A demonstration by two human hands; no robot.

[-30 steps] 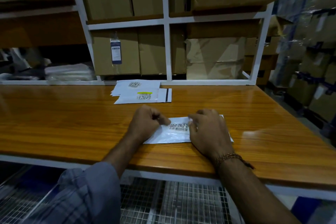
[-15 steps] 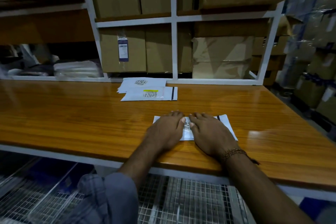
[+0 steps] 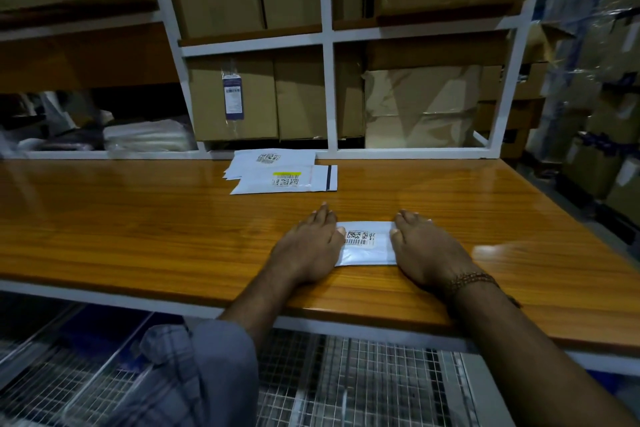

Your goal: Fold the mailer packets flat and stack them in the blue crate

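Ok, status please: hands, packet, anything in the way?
Left hand and right hand flat, pressing folded packet on table. Other packets lie behind, apart. Nothing blocking.

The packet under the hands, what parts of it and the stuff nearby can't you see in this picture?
- Packet, head view: both ends are covered by the left hand and right hand pressing flat on it.
- Its label: print too small to read.
- Pile of packets farther back: how many there are is hidden by the top ones.
- Blue crate: not clearly seen; only dim blue shapes under the table.
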